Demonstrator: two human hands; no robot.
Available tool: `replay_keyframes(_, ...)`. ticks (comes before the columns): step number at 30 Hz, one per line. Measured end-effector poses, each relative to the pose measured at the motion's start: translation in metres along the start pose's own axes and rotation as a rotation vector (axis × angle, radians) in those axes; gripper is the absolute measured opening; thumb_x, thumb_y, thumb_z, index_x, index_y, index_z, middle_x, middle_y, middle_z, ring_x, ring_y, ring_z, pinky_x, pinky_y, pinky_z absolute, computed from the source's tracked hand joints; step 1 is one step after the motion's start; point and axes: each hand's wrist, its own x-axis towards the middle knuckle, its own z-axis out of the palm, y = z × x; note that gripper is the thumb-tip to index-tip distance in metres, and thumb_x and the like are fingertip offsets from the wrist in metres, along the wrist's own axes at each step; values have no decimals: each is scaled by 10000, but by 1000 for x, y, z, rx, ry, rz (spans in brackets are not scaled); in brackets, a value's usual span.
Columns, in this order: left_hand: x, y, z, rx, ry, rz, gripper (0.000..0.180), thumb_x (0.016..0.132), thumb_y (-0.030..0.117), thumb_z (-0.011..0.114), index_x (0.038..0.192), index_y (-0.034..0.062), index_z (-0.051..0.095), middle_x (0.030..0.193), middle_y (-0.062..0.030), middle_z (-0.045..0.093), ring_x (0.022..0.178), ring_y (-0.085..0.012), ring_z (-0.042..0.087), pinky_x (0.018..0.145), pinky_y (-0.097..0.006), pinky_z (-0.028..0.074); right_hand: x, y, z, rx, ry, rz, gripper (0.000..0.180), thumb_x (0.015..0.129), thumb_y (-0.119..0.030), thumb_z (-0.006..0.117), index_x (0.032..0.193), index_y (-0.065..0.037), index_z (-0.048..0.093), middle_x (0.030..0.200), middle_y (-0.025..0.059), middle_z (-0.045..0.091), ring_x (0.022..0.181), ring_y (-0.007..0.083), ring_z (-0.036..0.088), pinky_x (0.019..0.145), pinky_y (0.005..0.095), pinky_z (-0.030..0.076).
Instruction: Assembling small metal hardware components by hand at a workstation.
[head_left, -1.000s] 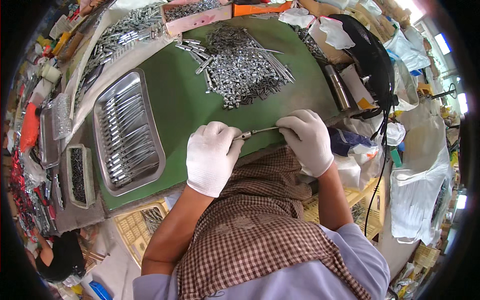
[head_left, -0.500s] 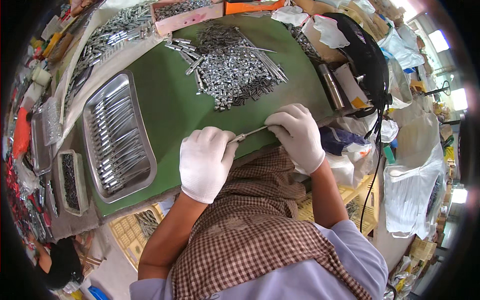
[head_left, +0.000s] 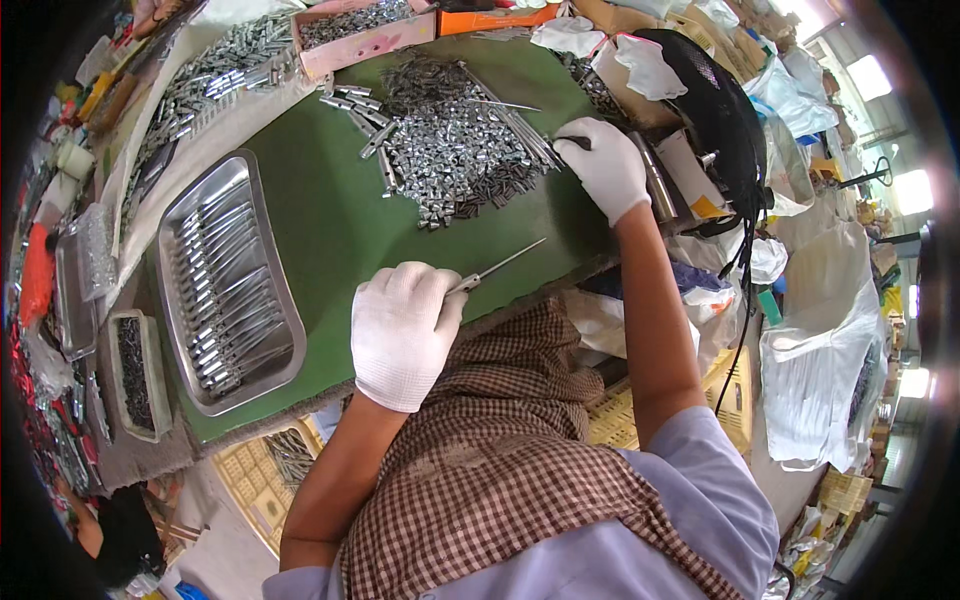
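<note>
My left hand (head_left: pixel 405 335), in a white glove, is closed at the near edge of the green table. Between its thumb and fingers is a slim metal rod with a thicker silver end piece (head_left: pixel 467 284); its thin tip points up and right. My right hand (head_left: pixel 605 172), also gloved in white, is closed at the table's right side, beside the metal cylinder. A dark bit (head_left: pixel 575 143) shows at its fingertips, too little to name. Left of its fingers lies a heap of small silver metal parts (head_left: pixel 450 160), with long thin rods (head_left: pixel 520 130) along its right side.
To the left, a steel tray (head_left: pixel 293 325) holds a row of similar rods with silver ends. A narrow box of dark pins (head_left: pixel 135 375) stands beside it. Behind are a pink box of metal parts (head_left: pixel 365 42) and a black mesh item (head_left: pixel 710 110). A metal cylinder (head_left: pixel 655 180) stands at right.
My right hand has left the rod's thin end and moved up and right, past the heap. My left hand still holds the rod, whose thin tip is now bare and tilted further up.
</note>
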Motion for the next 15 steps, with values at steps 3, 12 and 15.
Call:
replay_keyframes(3, -1, -1, 0, -15, -5, -9, 120, 771, 87, 778, 850, 111, 691, 837, -66, 635, 776, -305, 625, 697, -450, 458, 14, -4, 3, -160, -84, 68, 230, 859, -281, 649, 917, -83, 752, 969, 164, 725, 965, 370, 671, 869, 460, 524)
replay_keyframes(12, -1, 0, -2, -7, -10, -12, 110, 778, 114, 762, 863, 110, 691, 839, -70, 630, 785, -308, 617, 704, -450, 455, -46, -74, -18, 165, -157, -364, 78, 829, -97, 639, 898, -110, 673, 884, 93, 694, 867, 346, 650, 805, 459, 513)
replay_keyframes(15, -2, 0, -2, 11, -13, -7, 120, 780, 114, 757, 878, 110, 689, 843, -71, 626, 791, -308, 611, 706, -449, 450, -66, -94, -11, 273, -248, -516, 153, 764, -56, 670, 897, -131, 683, 878, 33, 707, 854, 295, 657, 811, 421, 508)
